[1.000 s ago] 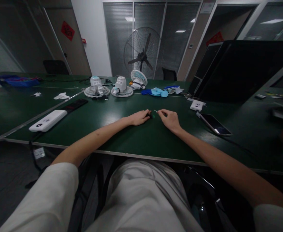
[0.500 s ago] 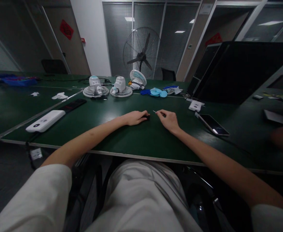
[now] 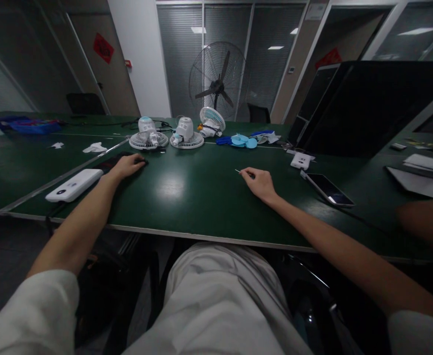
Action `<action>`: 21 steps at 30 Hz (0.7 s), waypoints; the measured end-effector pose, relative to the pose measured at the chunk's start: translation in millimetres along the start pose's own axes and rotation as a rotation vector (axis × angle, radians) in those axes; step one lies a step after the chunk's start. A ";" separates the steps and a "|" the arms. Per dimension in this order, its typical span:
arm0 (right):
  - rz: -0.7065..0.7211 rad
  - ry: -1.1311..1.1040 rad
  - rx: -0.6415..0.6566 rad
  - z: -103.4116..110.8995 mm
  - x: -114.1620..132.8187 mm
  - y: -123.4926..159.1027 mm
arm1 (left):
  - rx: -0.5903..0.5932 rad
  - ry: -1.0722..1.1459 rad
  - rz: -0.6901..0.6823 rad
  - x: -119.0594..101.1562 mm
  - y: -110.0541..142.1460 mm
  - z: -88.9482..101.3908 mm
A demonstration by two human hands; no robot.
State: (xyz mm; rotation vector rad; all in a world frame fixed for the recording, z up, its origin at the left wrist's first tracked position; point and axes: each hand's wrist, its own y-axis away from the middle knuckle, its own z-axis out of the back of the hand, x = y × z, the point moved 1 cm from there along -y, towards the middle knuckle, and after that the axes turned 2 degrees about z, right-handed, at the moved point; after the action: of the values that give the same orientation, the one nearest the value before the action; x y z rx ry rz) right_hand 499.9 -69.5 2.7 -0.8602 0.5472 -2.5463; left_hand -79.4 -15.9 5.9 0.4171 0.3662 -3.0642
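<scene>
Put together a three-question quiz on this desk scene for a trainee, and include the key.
1. True or false: the right hand holds a thin item at its fingertips.
2. Multiple choice: which of these lies nearest the left hand?
A) the light blue blades
B) the long white device
C) the blue tray
3. Fill in the number: ___ small white fans are on the green table.

Key: 1. True; 2. B; 3. Three

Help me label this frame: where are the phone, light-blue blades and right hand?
Phone [image 3: 330, 190], head view, on its dark screen.
Light-blue blades [image 3: 243, 141], head view, near their middle.
Right hand [image 3: 260, 185], head view, on its back.
</scene>
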 end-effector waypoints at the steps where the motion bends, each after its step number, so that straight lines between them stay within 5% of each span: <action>1: 0.001 -0.004 0.009 0.1 0.0 0.2 | -0.010 0.002 0.002 1.8 -1.7 0.0; 21: 0.003 0.008 0.014 -1.0 -0.3 0.4 | -0.080 -0.137 0.247 6.3 -3.9 7.8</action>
State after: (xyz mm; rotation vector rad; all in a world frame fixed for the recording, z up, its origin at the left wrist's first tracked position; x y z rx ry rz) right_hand 499.5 -69.4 1.6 -0.8437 0.5325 -2.5495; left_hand -87.7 -14.0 12.4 0.2285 0.3974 -2.8077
